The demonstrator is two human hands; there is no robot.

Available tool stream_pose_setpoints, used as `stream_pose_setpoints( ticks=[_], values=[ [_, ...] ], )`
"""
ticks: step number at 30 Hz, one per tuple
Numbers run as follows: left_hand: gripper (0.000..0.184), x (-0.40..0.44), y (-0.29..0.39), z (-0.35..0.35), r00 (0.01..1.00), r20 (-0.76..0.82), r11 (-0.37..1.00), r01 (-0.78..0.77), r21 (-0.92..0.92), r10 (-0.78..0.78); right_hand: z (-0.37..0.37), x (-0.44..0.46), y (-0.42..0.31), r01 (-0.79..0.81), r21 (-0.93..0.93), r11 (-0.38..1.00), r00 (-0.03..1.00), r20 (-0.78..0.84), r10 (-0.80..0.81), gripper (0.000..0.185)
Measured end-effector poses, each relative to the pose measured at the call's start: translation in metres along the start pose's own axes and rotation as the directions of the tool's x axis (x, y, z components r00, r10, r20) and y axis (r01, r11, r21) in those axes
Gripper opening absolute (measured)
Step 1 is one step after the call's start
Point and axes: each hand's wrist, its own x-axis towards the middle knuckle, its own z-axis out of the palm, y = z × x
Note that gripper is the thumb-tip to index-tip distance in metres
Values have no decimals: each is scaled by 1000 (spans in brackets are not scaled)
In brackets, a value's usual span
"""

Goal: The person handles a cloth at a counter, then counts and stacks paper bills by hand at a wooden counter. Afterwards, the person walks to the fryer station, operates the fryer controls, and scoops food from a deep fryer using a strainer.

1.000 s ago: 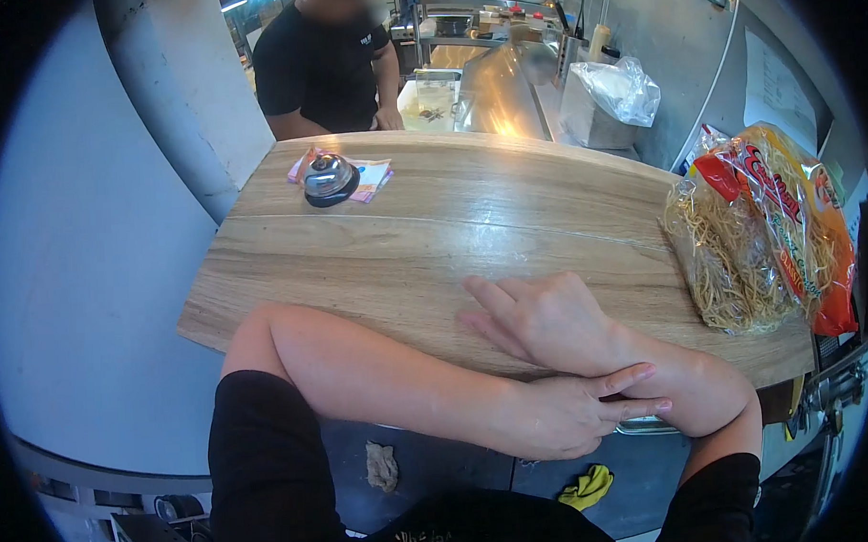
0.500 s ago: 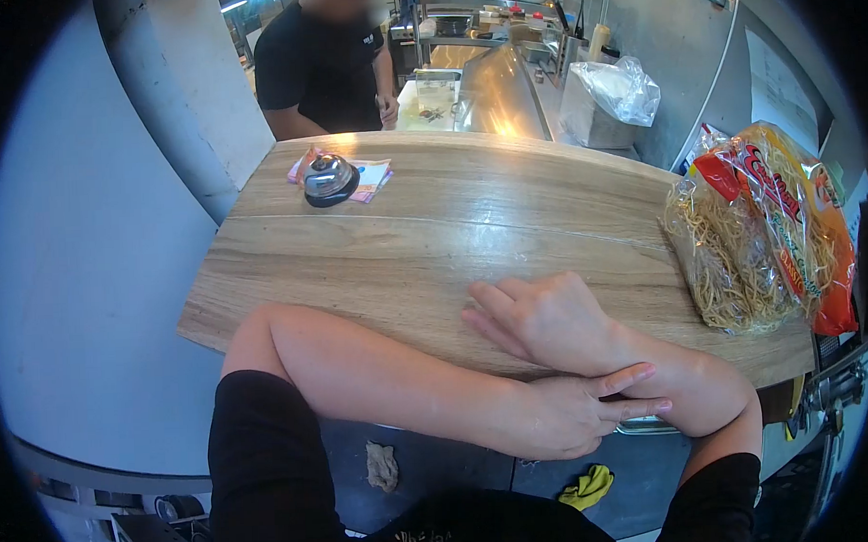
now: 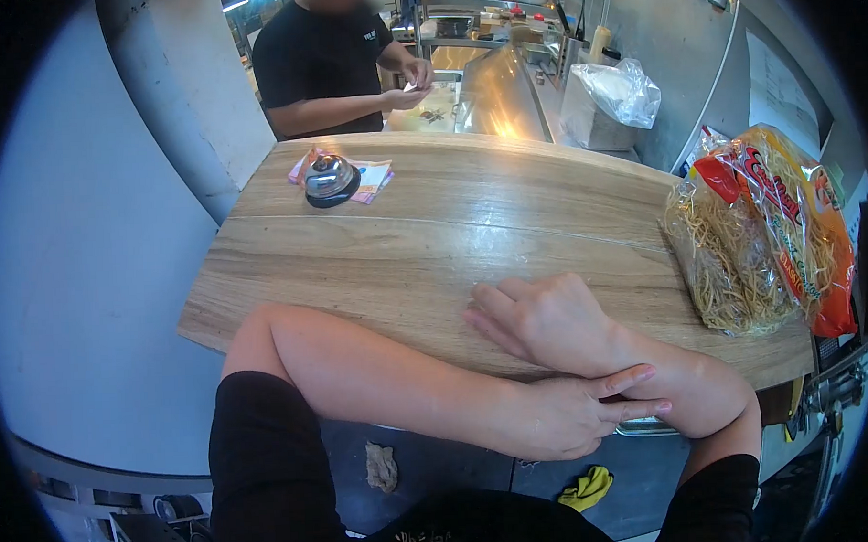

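My left hand lies across my right forearm near the wrist, two fingers stretched out and apart on the skin, with nothing held. My right hand rests above it on the wooden counter, loosely bent, its fingers slightly apart and empty. Near the counter's far left corner, a silver call bell with a black base sits on some paper notes. Clear bags of dry noodles, one with red and orange print, stand at the right end.
Across the counter a person in a black shirt holds something small and white. Behind the counter are a metal hood and a plastic-covered container. Below lie a grey cloth and a yellow cloth.
The person across the counter has raised both hands and brought them together around a small white thing. My right hand's fingers have shifted very slightly; my left hand stays put.
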Motion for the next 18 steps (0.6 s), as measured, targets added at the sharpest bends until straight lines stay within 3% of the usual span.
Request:
stream_pose_setpoints(
  ticks=[1,5,7,14,16,18],
  values=[
    [28,0,0,1,995,-98,1000,19,-13,-21,-1,0,0,0,0,1000,1000,0,0,25],
    [28,-1,-1,-2,996,-94,1000,11,-8,-12,-5,1,-1,1,-3,1000,999,44,-1,31],
    [37,1,0,-5,996,87,1000,-7,-28,9,-3,1,-1,5,-4,1000,999,46,-5,31],
    [39,0,1,3,994,108,1000,-20,0,20,1,-1,0,-6,-18,1000,1000,13,7,24],
    [26,-1,-1,6,997,-73,998,-13,-64,9,1,-1,-1,-9,-28,1000,1000,14,9,24],
    [26,-1,0,6,997,-82,999,-10,-52,6,0,-1,0,-4,-20,1000,1000,27,5,24]
  ],
)
